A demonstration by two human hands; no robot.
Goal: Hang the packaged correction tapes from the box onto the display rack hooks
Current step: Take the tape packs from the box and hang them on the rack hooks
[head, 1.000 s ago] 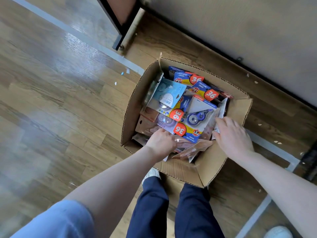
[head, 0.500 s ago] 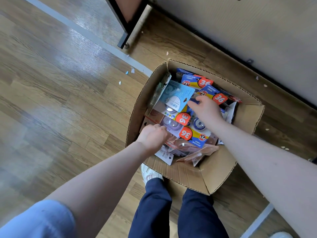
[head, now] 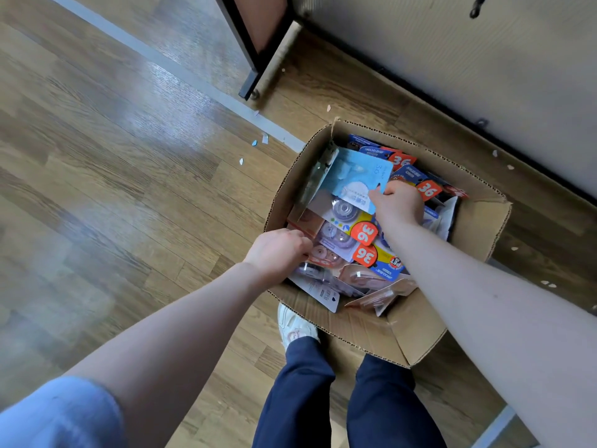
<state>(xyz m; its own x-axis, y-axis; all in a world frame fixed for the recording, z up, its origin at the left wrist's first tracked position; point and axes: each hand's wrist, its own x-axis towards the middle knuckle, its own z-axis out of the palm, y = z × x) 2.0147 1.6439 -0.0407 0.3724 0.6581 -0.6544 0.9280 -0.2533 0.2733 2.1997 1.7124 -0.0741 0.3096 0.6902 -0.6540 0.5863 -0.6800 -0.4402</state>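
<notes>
An open cardboard box (head: 471, 227) stands on the wooden floor, filled with several packaged correction tapes. Many carry red "36" stickers (head: 365, 232). My right hand (head: 399, 202) reaches into the middle of the box and pinches the edge of a light blue package (head: 353, 176) lying on top. My left hand (head: 279, 250) sits at the box's left side, fingers curled round clear packages (head: 318, 274) near the front left. The fingertips of both hands are hidden among the packs. The display rack's hooks are mostly out of view.
A black rack leg (head: 250, 84) and a beige panel (head: 452, 50) with a black hook (head: 476, 8) stand behind the box. Small paper scraps (head: 260, 140) lie on the floor. My legs and one white shoe (head: 294, 328) are right at the box's front flap.
My right hand moved from the box's right edge across to the middle and onto the light blue package. My left hand shifted slightly left, staying on the clear packages.
</notes>
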